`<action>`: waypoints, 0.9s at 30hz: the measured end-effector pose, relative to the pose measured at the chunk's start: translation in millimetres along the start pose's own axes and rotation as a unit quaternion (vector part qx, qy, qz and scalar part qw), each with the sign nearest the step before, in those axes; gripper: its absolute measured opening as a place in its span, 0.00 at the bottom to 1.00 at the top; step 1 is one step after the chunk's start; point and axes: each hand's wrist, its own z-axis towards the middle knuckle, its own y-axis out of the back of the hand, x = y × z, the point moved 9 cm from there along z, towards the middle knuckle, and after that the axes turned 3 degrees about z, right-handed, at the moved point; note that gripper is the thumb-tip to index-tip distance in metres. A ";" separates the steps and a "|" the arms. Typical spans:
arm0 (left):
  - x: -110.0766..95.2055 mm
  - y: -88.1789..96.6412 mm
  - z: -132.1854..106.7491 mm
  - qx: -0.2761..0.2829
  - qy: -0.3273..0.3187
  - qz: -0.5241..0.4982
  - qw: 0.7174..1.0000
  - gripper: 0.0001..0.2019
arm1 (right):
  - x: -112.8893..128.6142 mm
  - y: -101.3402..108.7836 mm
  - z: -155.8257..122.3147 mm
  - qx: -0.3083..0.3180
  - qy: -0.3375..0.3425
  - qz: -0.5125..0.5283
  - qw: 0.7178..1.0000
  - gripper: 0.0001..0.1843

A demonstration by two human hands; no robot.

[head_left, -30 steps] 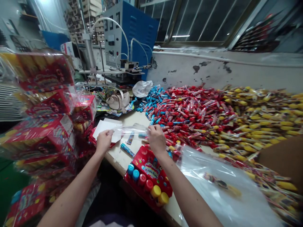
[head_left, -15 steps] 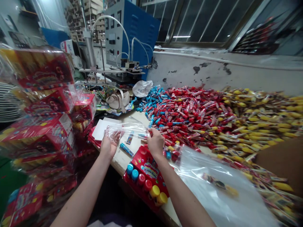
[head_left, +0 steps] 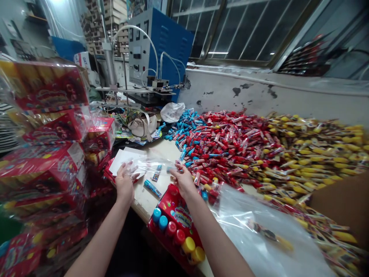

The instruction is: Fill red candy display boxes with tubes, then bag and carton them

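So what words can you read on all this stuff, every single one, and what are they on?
"Bubble", then a short word starting "Gu", its end unclear: on the red box in front; the word above is too blurred.
"OAT": on the white-and-red package, back left.
Too small or blurred: any lettering on the wrapped boxes, blue tube, piled packs and machine panel.
None visible: clear plastic film.

view: single, head-worn | facing: forward, down over table (head_left: 168,148) | near: left hand (head_left: 125,187), right hand (head_left: 182,178) | far: window (head_left: 245,36)
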 end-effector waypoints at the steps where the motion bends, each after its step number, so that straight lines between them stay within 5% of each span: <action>1: -1.6 -0.2 -1.7 0.007 -0.013 0.017 1.000 0.12 | -0.9 -0.4 0.8 -0.003 -0.002 0.004 1.000 0.24; 9: -0.8 0.0 -34.7 0.102 -0.057 0.094 0.989 0.15 | 1.5 2.1 24.3 -0.052 0.011 0.064 0.997 0.19; 14: 16.5 13.4 -47.8 0.094 -0.031 0.130 0.987 0.14 | 3.6 -1.4 34.4 -0.044 0.011 0.068 0.997 0.14; 22: 1.9 22.0 -31.2 0.031 -0.006 0.055 0.998 0.12 | -21.6 -21.9 31.9 0.062 -0.058 -0.028 0.996 0.14; 27: 19.2 20.9 -26.7 0.012 0.117 0.027 0.993 0.14 | -29.7 -30.4 34.7 0.148 -0.126 -0.054 0.980 0.06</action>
